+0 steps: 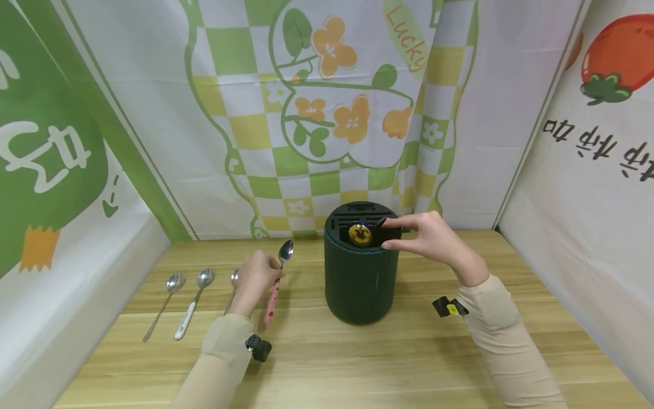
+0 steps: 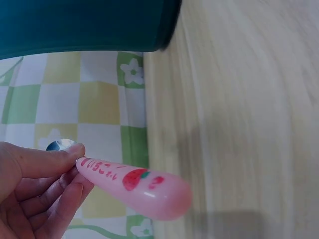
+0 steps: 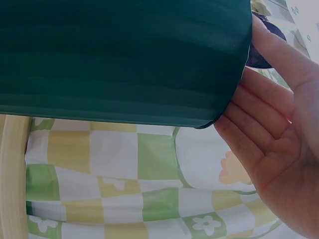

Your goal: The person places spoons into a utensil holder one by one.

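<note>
across the near left of the wooden table (image 1: 332, 363), a plain metal spoon (image 1: 175, 282) and a white-handled spoon (image 1: 187, 318) lie side by side, bowls pointing far. a third spoon (image 1: 235, 278) is partly hidden by the left hand (image 1: 258, 280), which pinches a pink-handled spoon (image 1: 273, 301) at its thin neck, bowl far and handle end near. the handle looks thick and probably heavy enough to twist in that pinch, so a firm thumb pressed flat on the neck should serve best; raising the wrist a touch would likely spare the neighbouring spoon a knock.

farther back and to the right, the dark green container (image 1: 360, 284) stands upright. at the right of its rim, the right hand (image 1: 433, 241) has thumb and forefinger apart, its other fingers fairly straight; i cannot tell whether it bears on the dark piece (image 1: 379, 223) by the forefinger. a light, even touch there seems wise, to avoid tipping the container or the gold-faced round thing (image 1: 360, 234) in its opening. behind hangs the checked curtain (image 1: 232, 51).
</note>
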{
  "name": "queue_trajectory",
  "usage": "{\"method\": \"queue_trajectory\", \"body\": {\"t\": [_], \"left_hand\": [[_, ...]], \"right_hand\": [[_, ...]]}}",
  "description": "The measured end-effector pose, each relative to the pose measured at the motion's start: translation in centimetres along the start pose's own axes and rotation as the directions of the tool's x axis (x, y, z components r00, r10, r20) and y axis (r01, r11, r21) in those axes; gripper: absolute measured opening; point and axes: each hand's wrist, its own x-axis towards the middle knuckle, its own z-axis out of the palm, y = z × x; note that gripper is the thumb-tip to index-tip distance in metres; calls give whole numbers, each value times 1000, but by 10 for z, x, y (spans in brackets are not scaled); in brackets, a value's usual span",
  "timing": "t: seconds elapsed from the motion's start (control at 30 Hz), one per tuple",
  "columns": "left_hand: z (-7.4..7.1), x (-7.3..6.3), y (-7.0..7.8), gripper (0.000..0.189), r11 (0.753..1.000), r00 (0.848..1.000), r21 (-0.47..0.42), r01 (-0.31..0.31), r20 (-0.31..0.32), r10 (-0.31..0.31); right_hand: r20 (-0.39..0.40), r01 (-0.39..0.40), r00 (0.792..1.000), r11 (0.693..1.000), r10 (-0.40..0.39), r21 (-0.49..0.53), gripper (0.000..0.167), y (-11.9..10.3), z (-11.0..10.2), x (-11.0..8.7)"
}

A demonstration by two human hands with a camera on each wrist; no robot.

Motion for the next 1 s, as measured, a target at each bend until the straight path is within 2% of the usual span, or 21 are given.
{"method": "queue_trajectory", "body": {"t": [0.3, 0.57, 0.9, 1.0], "left_hand": [[-6, 1, 15, 7, 999, 998, 21, -44, -47, 45], [-11, -1, 31, 9, 996, 994, -37, -84, -76, 81], [-19, -4, 47, 9, 991, 990, -82, -103, -101, 95], [-21, -5, 52, 10, 987, 985, -89, -131, -123, 120]], "right_hand": [[-4, 6, 1000, 1000, -6, -2, 41, 1, 0, 0], [0, 0, 1000, 1000, 0, 0, 41, 0, 0, 0], [-10, 17, 1000, 1000, -17, -11, 41, 1, 0, 0], [-8, 16, 1000, 1000, -16, -9, 41, 1, 0, 0]]}}
